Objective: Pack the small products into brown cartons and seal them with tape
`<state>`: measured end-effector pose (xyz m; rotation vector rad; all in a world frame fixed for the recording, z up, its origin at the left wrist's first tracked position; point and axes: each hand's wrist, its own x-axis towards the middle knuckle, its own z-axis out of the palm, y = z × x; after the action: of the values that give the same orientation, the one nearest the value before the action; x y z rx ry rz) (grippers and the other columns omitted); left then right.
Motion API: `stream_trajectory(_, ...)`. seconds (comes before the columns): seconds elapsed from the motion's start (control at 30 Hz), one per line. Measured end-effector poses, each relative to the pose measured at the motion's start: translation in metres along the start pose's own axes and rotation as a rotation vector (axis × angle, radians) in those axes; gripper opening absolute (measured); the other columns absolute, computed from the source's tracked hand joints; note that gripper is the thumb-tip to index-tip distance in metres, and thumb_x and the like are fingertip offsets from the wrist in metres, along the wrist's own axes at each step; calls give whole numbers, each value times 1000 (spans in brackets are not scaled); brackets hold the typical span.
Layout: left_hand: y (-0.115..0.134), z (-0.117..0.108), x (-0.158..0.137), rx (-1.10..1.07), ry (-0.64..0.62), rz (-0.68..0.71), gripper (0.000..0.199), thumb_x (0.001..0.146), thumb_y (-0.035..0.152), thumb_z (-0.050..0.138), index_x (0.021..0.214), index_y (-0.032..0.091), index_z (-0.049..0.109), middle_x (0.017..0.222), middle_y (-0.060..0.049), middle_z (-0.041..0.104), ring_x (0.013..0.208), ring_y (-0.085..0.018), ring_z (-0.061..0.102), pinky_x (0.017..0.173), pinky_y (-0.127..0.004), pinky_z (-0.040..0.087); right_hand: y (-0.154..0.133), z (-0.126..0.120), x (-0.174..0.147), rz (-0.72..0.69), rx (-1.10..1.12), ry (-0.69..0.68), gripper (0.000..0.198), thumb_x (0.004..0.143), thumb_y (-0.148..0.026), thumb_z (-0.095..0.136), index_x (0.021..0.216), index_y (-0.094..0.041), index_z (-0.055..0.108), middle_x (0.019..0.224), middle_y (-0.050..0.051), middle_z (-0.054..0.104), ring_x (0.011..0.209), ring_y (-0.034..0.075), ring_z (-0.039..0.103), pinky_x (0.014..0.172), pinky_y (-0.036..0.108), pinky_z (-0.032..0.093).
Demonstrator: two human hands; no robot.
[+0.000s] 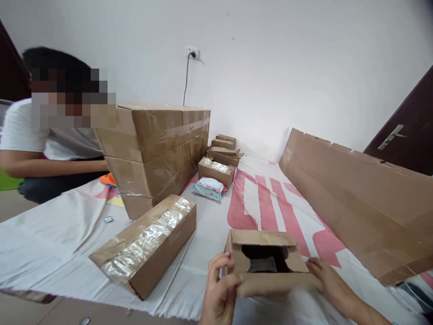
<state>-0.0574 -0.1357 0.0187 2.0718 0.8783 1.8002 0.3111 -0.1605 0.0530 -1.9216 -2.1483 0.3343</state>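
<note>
A small cardboard box (267, 282) sits near the front edge of the cloth-covered surface, its flaps partly raised. Through the opening a dark grey item (263, 265) shows inside; I cannot make out its kind. My left hand (221, 286) grips the box's left side, fingers curled at the front corner. On the opposite side, my right hand (326, 282) holds the right edge, its fingers partly hidden. To the left lies a long cardboard box (152, 243) sealed with clear tape. Behind it is a pack of wet wipes (209, 187).
Stacked cardboard boxes (162, 149) form a wall at left, with a person (57, 131) crouching beyond. Smaller boxes (216, 171) line up toward the wall. A tall cardboard panel (352, 203) borders the right side. The cloth (203, 225) is white with pink stripes.
</note>
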Motion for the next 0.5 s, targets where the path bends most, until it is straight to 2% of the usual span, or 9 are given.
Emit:
stream_trajectory(0.07, 1, 1, -3, 54, -13, 102, 21, 88, 12, 48, 93, 26, 63, 92, -7, 55, 104, -24, 53, 89, -41, 51, -14, -13, 6, 9, 160, 146, 43, 95, -46, 36, 111, -23, 67, 115, 11, 67, 109, 27, 62, 95, 42, 50)
stream_trajectory(0.13, 4, 2, -7, 108, -4, 176, 18, 88, 14, 48, 89, 24, 63, 85, -6, 54, 95, -22, 53, 81, -38, 52, -31, -23, 9, 0, 282, 245, 47, 97, -49, 29, 115, -23, 65, 116, 11, 67, 109, 26, 62, 94, 39, 52)
stream_trajectory(0.17, 6, 3, -8, 120, 24, 186, 18, 89, 15, 48, 88, 25, 64, 84, -5, 53, 91, -22, 53, 77, -37, 52, -41, -25, 9, -38, 297, 251, 47, 96, -52, 32, 118, -24, 63, 118, 11, 66, 111, 27, 61, 95, 39, 52)
stream_trajectory(0.23, 8, 2, -7, 107, 87, 125, 21, 90, 14, 47, 90, 26, 64, 84, -4, 51, 85, -19, 53, 73, -34, 51, -59, -26, 7, -171, 210, 171, 50, 88, -58, 49, 125, -26, 60, 128, 11, 61, 120, 31, 56, 99, 43, 50)
stream_trajectory(0.33, 4, -6, -1, -11, 240, -167, 22, 92, 14, 42, 94, 24, 61, 86, -4, 52, 80, -16, 55, 70, -28, 49, -76, -16, 5, -346, -44, 52, 58, 76, -57, 68, 128, -31, 60, 139, 9, 54, 131, 35, 45, 104, 51, 44)
stream_trajectory(0.43, -9, -18, 5, -160, 440, -533, 9, 92, 24, 48, 92, 22, 57, 84, -2, 55, 78, -15, 57, 70, -26, 49, -78, -4, 7, -390, -168, 85, 37, 82, -49, 65, 114, -31, 69, 131, 8, 61, 127, 33, 50, 101, 49, 47)
stream_trajectory(0.5, -15, -23, 6, -228, 440, -684, 15, 90, 35, 54, 95, 22, 58, 89, -4, 58, 84, -17, 60, 75, -28, 50, -78, -1, 10, -420, -192, 125, 27, 82, -48, 65, 100, -29, 73, 123, 8, 66, 122, 32, 53, 98, 47, 48)
